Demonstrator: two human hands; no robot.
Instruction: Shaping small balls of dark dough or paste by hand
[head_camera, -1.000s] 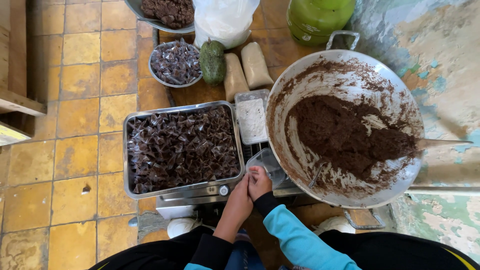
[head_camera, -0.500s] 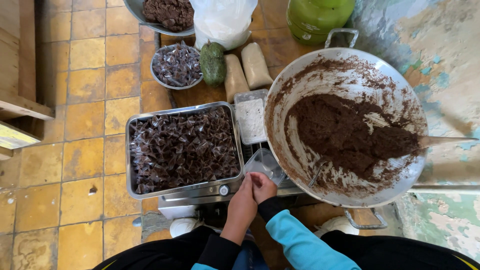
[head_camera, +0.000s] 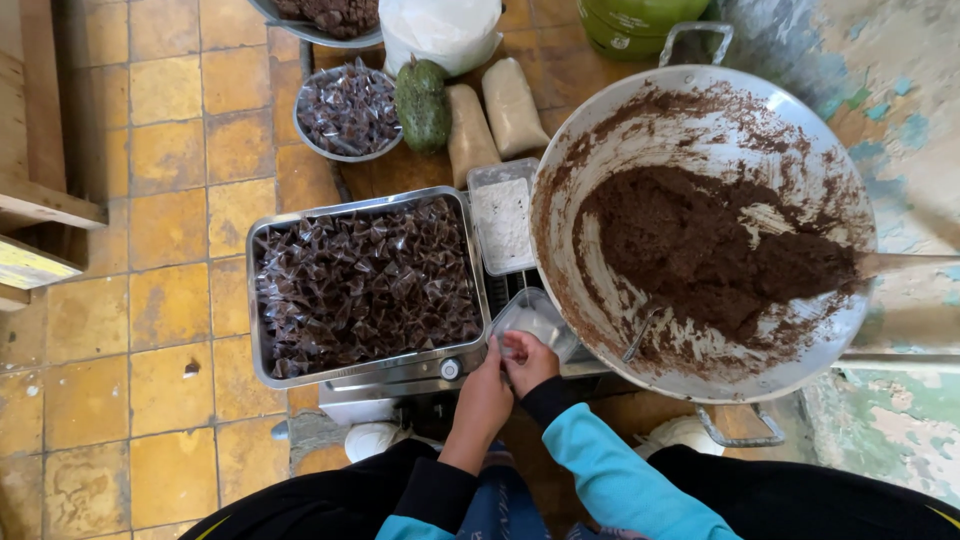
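Both my hands are now working a little higher than a moment ago, pressed close together at the near edge of the stove. My left hand (head_camera: 483, 398) and right hand (head_camera: 528, 362) are both pinching a small clear plastic wrapper (head_camera: 533, 322), which is sitting just beside the big metal wok (head_camera: 800, 120) of brown paste (head_camera: 700, 250). It is looking thin, light, slippery and easily crumpled, so I am judging its edges the best place to hold. To the left, a steel tray (head_camera: 262, 300) is holding many wrapped dark sweets (head_camera: 365, 285).
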